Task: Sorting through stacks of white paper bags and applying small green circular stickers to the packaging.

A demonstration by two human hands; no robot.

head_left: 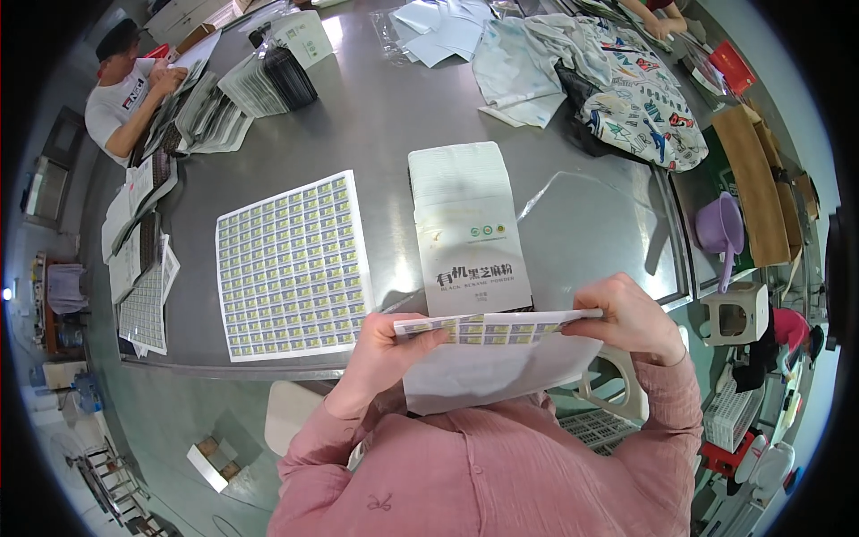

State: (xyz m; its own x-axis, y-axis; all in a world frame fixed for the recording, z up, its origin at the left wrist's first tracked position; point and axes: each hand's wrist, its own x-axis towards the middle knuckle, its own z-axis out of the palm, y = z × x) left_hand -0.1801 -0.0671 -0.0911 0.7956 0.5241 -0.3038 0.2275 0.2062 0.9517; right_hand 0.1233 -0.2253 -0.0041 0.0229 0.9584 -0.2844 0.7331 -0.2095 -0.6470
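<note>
A sheet of small yellow-green labels (494,335) is bent between my two hands, its white back hanging down in front of me. My left hand (386,355) pinches one end between thumb and fingers. At the other end, my right hand (626,318) grips the sheet's edge. Just beyond lies a fanned stack of flat white packaging pouches (474,248) with dark printing on the front one. Left of it, a second label sheet (293,266) lies flat on the metal table (394,116), its printed side up.
Piles of pouches and papers (143,242) line the table's left side, where a co-worker (134,89) handles some. More pouches (268,85) stand at the back left. Cloths and a patterned garment (635,98) lie back right. A purple dipper (718,224) hangs right of the table.
</note>
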